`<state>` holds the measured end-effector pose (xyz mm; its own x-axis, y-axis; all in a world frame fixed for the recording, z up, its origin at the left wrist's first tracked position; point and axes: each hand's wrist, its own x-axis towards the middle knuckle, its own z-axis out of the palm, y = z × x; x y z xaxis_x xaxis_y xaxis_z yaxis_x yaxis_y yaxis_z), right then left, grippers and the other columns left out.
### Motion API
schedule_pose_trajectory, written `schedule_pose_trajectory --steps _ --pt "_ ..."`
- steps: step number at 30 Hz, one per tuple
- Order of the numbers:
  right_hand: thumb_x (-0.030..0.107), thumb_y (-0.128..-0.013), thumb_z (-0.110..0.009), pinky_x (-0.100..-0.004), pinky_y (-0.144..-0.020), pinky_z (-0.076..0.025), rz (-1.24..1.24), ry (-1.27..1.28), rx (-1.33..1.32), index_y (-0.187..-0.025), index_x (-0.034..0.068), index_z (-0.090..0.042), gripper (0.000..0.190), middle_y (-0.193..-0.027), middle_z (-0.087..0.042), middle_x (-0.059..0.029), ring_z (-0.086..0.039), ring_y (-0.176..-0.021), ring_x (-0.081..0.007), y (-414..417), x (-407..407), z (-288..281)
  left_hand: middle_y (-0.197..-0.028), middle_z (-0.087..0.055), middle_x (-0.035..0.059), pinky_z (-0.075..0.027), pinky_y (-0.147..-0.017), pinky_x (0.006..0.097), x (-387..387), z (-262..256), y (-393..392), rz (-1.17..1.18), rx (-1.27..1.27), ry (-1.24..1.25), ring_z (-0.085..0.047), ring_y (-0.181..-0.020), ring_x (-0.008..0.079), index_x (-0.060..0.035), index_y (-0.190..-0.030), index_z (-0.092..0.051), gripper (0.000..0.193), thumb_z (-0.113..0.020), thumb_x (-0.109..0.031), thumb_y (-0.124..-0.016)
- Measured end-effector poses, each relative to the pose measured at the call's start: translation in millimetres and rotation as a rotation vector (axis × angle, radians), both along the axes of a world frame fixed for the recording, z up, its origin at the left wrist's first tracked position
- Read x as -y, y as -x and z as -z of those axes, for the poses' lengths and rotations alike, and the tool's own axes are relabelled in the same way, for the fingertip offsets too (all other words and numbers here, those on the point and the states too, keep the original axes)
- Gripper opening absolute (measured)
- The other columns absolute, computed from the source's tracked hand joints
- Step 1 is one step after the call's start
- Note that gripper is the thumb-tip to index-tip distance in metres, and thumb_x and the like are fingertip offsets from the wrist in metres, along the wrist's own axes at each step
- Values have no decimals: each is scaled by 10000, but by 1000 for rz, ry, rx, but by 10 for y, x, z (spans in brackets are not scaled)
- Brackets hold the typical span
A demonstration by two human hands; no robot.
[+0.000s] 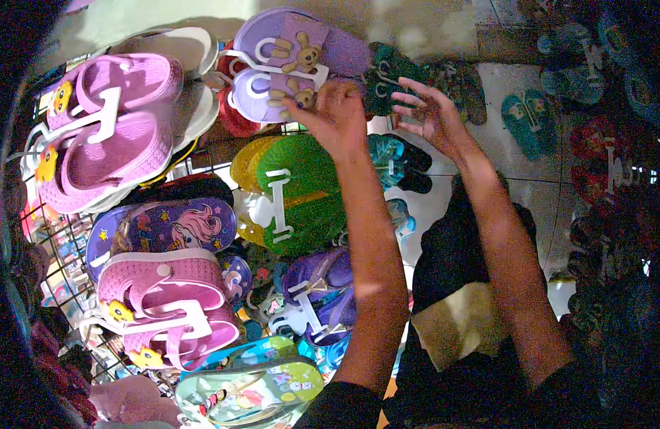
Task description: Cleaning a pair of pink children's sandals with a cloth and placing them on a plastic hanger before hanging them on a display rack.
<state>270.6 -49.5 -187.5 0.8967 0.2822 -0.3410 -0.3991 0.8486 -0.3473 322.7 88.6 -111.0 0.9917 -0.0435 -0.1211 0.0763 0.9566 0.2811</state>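
Observation:
My left hand (340,118) is at a pair of lavender slide sandals (255,40) with brown teddy-bear figures on their straps, hung on a white plastic shoe hanger (276,67). Its thumb overlaps the lower sandal, and the fingers curl where their grip is hidden. Whether it holds the sandal or only touches it, I cannot tell. My right hand (429,118) is raised to the right of it, fingers apart, with nothing in them. Dark sandals (381,69) on a hanger show behind the gap between both hands. Below my left hand hangs a green sandal pair (303,214).
Pink clogs with yellow duck charms (123,145) hang on the left from a black wire grid (54,279). Unicorn-print slippers (174,228), more pink clogs (163,300), purple sandals (322,289) and pale green flip-flops (255,391) hang lower. Teal flip-flops (531,123) are at right, above floor tiles (544,198).

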Motion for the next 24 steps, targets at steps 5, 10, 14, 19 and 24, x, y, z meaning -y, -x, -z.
schedule_pose_trajectory --steps 5,10,14,19,24 --pt "354 -805 -480 -348 -817 -431 -21 -15 14 -1236 120 -411 495 -1131 -492 -89 -503 -969 -195 10 16 31 -498 -339 -41 -319 -530 254 -24 -108 -4 -19 -10 -69 -340 -483 111 -140 -734 -433 333 -552 -447 -784" --pt "374 -805 -483 -350 -847 -406 -40 -9 63 -1238 120 -406 508 -1150 -476 -79 -482 -988 -186 -8 27 59 -490 -335 -44 -331 -524 247 336 -149 201 -121 -278 -248 -327 -469 91 -142 -882 -501 322 -564 -439 -773" --pt "385 -784 -533 -322 -770 -449 -100 59 98 -1242 188 -395 517 -1174 -456 -66 -489 -986 -191 -9 -9 60 -474 -317 -50 -307 -498 227 358 75 314 11 -126 -124 -318 -451 70 -146 -983 -476 360 -547 -436 -784" --pt "396 -774 -548 -325 -771 -432 -43 106 109 -1209 188 -408 501 -1115 -475 -56 -487 -971 -178 22 38 -95 -524 -378 -48 -263 -453 195 488 59 364 81 -94 -227 -281 -440 31 -144 -1010 -488 344 -521 -421 -807" --pt "320 -791 -556 -238 -543 -464 65 -49 183 -1075 123 -480 354 -820 -561 -18 -564 -645 -126 32 105 -63 -791 -516 4 -292 -454 219 598 316 426 294 -291 -324 -332 -467 71 -124 -1022 -474 398 -478 -465 -816"
